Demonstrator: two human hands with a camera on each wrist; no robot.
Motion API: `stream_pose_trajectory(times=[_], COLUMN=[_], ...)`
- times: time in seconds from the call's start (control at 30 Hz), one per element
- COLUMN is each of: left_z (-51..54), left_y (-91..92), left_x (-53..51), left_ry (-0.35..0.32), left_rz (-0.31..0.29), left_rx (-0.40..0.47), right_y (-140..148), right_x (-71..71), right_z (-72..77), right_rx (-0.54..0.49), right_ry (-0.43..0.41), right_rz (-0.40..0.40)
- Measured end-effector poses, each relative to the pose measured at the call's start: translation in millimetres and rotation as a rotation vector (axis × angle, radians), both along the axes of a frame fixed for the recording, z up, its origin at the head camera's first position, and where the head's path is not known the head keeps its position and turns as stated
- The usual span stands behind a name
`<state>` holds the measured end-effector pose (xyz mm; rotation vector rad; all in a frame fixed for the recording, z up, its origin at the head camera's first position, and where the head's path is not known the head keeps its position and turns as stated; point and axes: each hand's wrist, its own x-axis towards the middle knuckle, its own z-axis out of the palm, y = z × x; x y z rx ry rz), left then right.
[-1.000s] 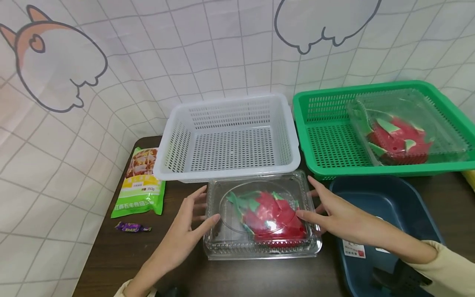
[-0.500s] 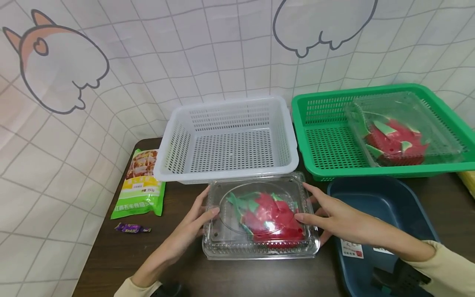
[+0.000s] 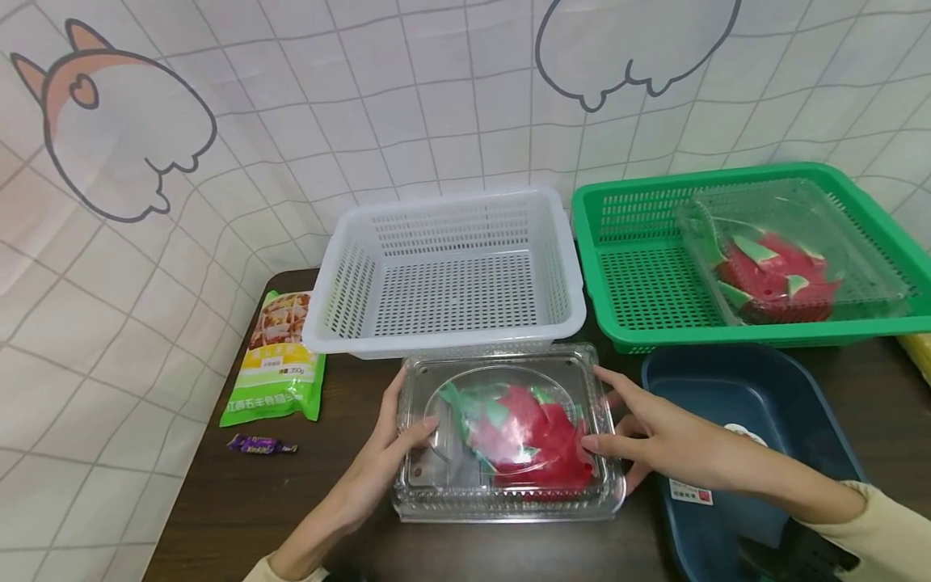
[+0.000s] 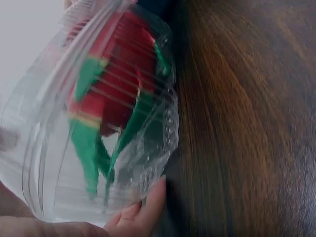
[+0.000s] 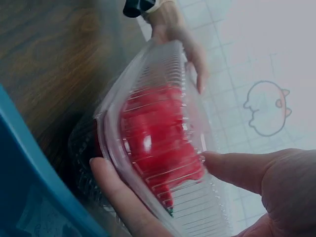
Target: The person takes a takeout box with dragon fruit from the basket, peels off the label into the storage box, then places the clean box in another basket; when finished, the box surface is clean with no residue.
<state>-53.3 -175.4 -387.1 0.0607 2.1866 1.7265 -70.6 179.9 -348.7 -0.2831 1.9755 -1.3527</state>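
Note:
A clear plastic clamshell box (image 3: pixel 451 485) is in front of me in the head view. Through its lid shows a red dragon fruit (image 3: pixel 534 436) with green scales. My left hand (image 3: pixel 385 453) grips the box's left side, thumb on the lid; the left wrist view shows its other fingers (image 4: pixel 153 207) at the lower edge. On the opposite side my right hand (image 3: pixel 655 428) grips it, thumb on top, and in the right wrist view a finger (image 5: pixel 118 190) lies along the rim. The box looks slightly raised off the dark table in the wrist views.
A white basket (image 3: pixel 444 343) stands behind the box. To its right a green basket (image 3: pixel 640 331) holds another boxed dragon fruit (image 3: pixel 778 279). A blue tub (image 3: pixel 698 372) sits under my right forearm. At left lie a food packet (image 3: pixel 276 372) and a purple-wrapped candy (image 3: pixel 260 444).
My left hand has closed in on the box's left side. The box has shifted slightly toward me and its lid tilts differently, with both hands moving along.

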Motion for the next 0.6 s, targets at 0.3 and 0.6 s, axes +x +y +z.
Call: stream_pose_trajectory(times=[0.3,0.6], left_z=[3.9,8.9], left_y=[6.0,11.2], left_x=[12.1,17.2], left_ry=[-0.153,-0.110], left_rz=[0.089,0.168], left_rx=[0.192,0.412], right_y=[5.3,9.8], right_x=[11.2,16.9], right_z=[4.3,21.4], right_rx=[-0.109,-0.136], right_ry=[-0.052,-0.018], right_rz=[0.005,-0.037])
